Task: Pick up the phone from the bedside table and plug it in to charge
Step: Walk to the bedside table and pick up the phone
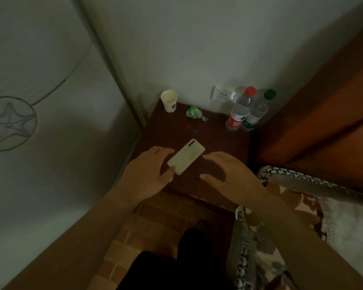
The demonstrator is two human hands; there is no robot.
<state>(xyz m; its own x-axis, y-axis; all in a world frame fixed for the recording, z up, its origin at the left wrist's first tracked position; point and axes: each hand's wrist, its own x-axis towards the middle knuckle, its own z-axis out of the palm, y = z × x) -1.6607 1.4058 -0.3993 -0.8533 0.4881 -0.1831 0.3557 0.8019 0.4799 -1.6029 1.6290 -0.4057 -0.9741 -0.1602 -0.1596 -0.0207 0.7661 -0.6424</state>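
Observation:
A pale phone (186,156) lies face down on the dark wooden bedside table (218,147), its camera end pointing away from me. My left hand (149,172) is open at the phone's left side, with the thumb touching its near corner. My right hand (226,170) hovers open just right of the phone, fingers spread and apart from it. A white wall socket (221,94) sits on the wall behind the table. No charging cable shows in view.
On the table's far side stand a paper cup (169,100), a crumpled green wrapper (194,112) and two water bottles (246,110), one red-capped, one green-capped. A bed with a patterned blanket (302,206) lies to the right, and a pale panel (50,122) lies to the left.

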